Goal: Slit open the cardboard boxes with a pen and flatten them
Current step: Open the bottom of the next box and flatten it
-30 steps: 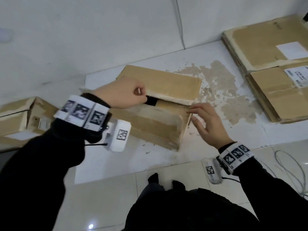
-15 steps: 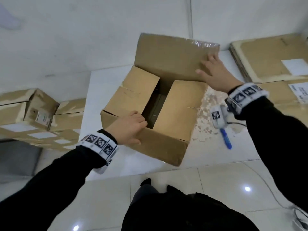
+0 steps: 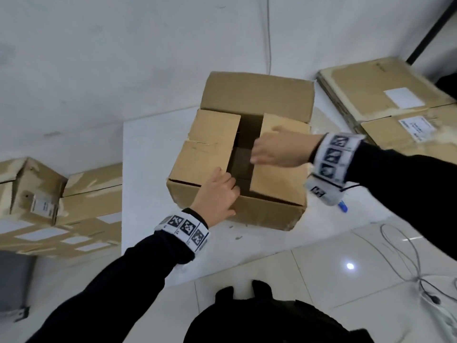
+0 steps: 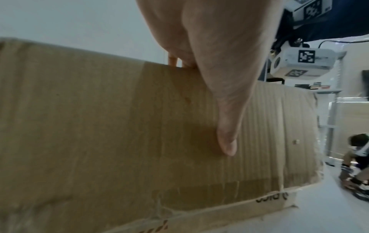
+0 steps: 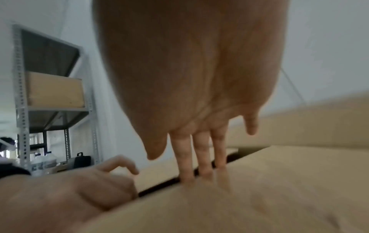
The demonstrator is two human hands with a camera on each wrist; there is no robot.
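A brown cardboard box [image 3: 205, 154] stands on the white platform [image 3: 148, 157], top flaps loose. Its far flap [image 3: 257, 95] stands up, and two side flaps lie across the top with a dark gap between them. My left hand [image 3: 217, 194] grips the near wall: fingers hooked over the top edge, thumb [image 4: 227, 126] pressed on the outer face [image 4: 99, 126]. My right hand [image 3: 274, 149] lies on the right flap [image 5: 279, 189], its straight fingers [image 5: 201, 149] reaching the flap's edge at the gap. A blue pen [image 3: 342, 206] lies on the platform right of the box, partly hidden by my right wrist.
Flattened boxes [image 3: 395, 95] are stacked at the back right. Taped boxes with white labels [image 3: 74, 206] sit piled at the left. Grey cables [image 3: 408, 256] trail over the tiled floor at the right. A white wall runs close behind the box.
My right hand left the raised far flap and came down onto the right side flap. The box has turned to stand squarer to me. My left hand stays on the near wall.
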